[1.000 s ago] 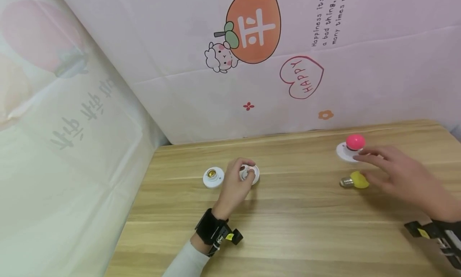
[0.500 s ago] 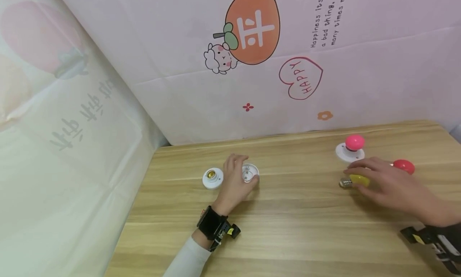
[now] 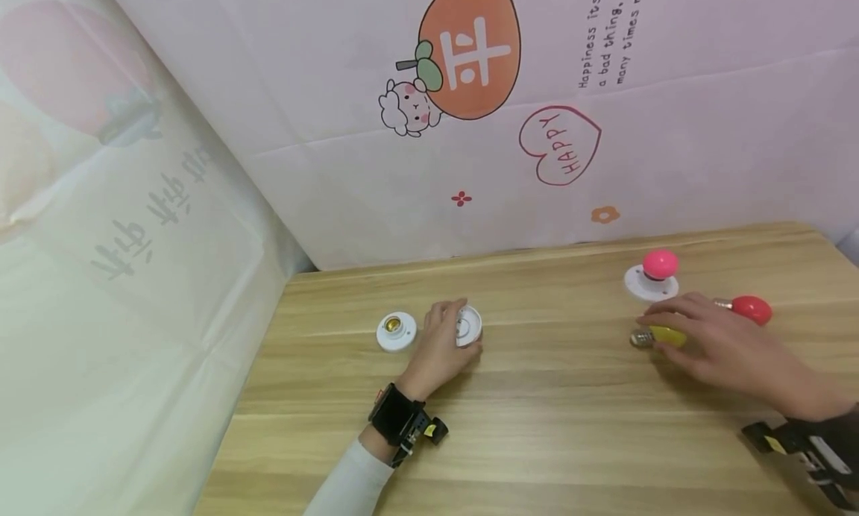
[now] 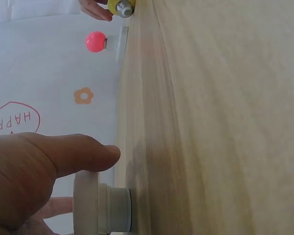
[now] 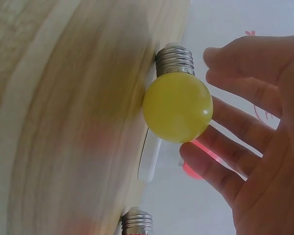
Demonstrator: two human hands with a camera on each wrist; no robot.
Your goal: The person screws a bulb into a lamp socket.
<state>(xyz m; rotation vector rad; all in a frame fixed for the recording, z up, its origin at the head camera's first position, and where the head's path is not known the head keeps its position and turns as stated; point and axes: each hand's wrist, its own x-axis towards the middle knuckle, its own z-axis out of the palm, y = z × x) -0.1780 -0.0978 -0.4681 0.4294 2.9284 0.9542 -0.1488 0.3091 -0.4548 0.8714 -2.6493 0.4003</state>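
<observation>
My left hand [image 3: 438,350] grips the rim of a white lamp holder [image 3: 472,325], which stands upside down with its hollow underside facing up. In the left wrist view the thumb lies along the edge of that lamp holder [image 4: 86,203], its narrow socket end down at the wood. My right hand [image 3: 721,348] is over a yellow light bulb [image 3: 671,337] lying on the table. Its fingers are loosely bent around the yellow bulb [image 5: 178,107] in the right wrist view; the thumb stays apart from the metal screw base.
Left of my left hand, a second white lamp holder [image 3: 396,332] stands socket up. A pink bulb [image 3: 661,264] sits in another holder [image 3: 637,286] at the back right. A red bulb [image 3: 751,309] lies beyond my right hand. A printed cloth [image 3: 335,203] hangs behind the wooden table [image 3: 550,426].
My left fingers spread around the upturned lamp holder, then came in against its rim. My right hand moved left and down over the yellow bulb, bringing the red bulb into sight.
</observation>
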